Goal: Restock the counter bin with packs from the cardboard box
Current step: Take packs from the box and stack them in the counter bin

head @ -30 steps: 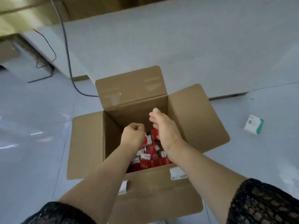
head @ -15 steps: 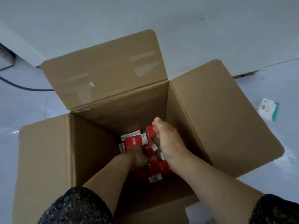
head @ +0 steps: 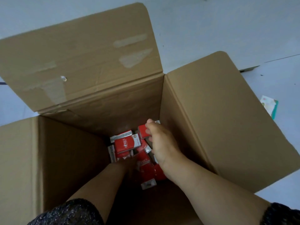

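Note:
An open cardboard box (head: pixel 186 127) stands on the floor, its four flaps spread out. Several red and white packs (head: pixel 125 144) lie jumbled at its bottom. My right hand (head: pixel 162 143) reaches down along the right wall, thumb and fingers closed around a red pack (head: pixel 141 133) at the far right of the pile. My left hand (head: pixel 128 161) is lower, in shadow among the packs below the label-up one, so its fingers cannot be made out. No counter bin is in view.
A white and green pack (head: pixel 269 106) lies on the pale floor (head: pixel 276 75) to the right of the box, partly behind the right flap. A grey-white panel (head: pixel 211 21) rises behind the box.
Both hands have sunk from the box's opening down to the packs, and my head has dropped closer. My right hand's fingers have closed around a red pack.

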Motion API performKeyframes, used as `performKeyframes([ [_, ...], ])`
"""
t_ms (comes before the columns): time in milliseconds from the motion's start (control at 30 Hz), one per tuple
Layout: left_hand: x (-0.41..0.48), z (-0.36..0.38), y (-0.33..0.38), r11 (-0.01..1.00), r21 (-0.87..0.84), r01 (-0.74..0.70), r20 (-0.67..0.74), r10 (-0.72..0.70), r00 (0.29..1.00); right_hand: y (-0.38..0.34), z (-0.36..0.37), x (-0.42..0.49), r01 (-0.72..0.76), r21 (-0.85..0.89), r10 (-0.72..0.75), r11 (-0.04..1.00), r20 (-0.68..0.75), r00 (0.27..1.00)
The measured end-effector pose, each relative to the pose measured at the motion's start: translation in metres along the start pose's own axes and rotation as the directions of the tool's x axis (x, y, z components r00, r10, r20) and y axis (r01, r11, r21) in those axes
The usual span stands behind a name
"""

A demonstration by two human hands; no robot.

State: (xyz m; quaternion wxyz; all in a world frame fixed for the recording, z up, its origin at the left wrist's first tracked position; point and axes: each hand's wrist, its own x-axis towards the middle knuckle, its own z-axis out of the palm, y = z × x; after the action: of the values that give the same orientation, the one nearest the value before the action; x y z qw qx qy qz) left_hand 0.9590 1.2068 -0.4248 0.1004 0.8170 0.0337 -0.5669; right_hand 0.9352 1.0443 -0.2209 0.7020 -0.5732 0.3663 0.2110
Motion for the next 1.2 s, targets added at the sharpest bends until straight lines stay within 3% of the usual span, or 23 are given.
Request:
performKeyframes([
  [67,-0.018,-0.003,0.004,0.997,0.017,-0.078,-0.091,0.079,0.993,0.0,0.0,0.002,-0.009,0.007,0.009,1.0,-0.001,1.0],
  [133,-0.035,0.005,0.017,0.983,-0.135,-0.124,-0.176,0.099,0.979,-0.001,0.0,0.002,-0.021,0.006,0.021,1.0,0.0,1.0],
  [200,-0.043,0.006,0.017,0.957,-0.251,-0.142,-0.151,0.106,0.983,-0.002,0.001,0.0,-0.027,0.003,0.027,1.0,-0.009,1.0],
  [333,-0.09,-0.027,0.04,0.991,-0.02,-0.129,-0.096,0.126,0.987,-0.008,0.005,-0.01,-0.009,0.017,0.01,1.0,-0.029,1.0],
  [433,-0.133,-0.064,0.038,0.978,0.182,-0.101,-0.241,0.144,0.96,-0.016,0.008,-0.027,0.009,-0.001,-0.009,1.0,-0.032,0.999],
  [467,-0.148,-0.073,0.036,0.983,0.154,-0.096,-0.279,0.137,0.95,-0.021,0.01,-0.035,0.001,-0.021,-0.001,1.0,-0.025,1.0],
  [567,-0.192,-0.095,0.033,0.972,-0.169,-0.164,-0.38,0.09,0.921,-0.038,0.018,-0.068,0.012,-0.089,-0.011,0.996,0.006,1.0],
  [700,-0.267,-0.11,0.038,0.756,-0.569,-0.324,-0.477,0.017,0.879,-0.076,0.024,-0.123,0.153,-0.139,-0.148,0.978,0.046,0.988],
  [800,-0.335,-0.121,0.048,0.559,-0.708,-0.432,-0.496,0.043,0.868,-0.114,0.024,-0.171,0.275,-0.189,-0.263,0.943,0.09,0.961],
  [967,-0.465,-0.145,0.075,0.308,-0.719,-0.624,-0.609,0.155,0.778,-0.188,0.032,-0.263,0.453,-0.201,-0.434,0.868,0.131,0.891],
  [1200,-0.659,-0.185,0.124,0.089,-0.642,-0.762,-0.744,0.165,0.647,-0.298,0.024,-0.417,0.657,-0.203,-0.637,0.726,0.162,0.754],
])
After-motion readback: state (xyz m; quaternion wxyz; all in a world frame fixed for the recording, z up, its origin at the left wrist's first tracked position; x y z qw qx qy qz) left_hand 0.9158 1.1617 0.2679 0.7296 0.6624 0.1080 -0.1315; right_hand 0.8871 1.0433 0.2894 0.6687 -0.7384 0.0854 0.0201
